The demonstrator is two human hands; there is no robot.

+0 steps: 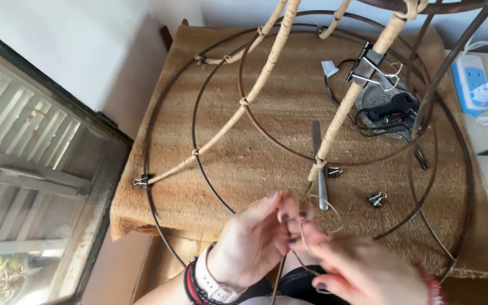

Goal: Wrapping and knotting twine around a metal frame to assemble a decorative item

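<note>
- Fingers of left hand [252, 240] and right hand [357, 271] pinching thin rattan strand [334, 217], just below wrapped rib [345, 107] of wire frame [199, 152].
- Better to keep strand taut, coils tight together.

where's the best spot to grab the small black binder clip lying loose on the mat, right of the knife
Pinch the small black binder clip by its folded wire handles, coming straight down from above. It lies apart on the woven tan mat, handles accessible, nothing crowding it.
</note>
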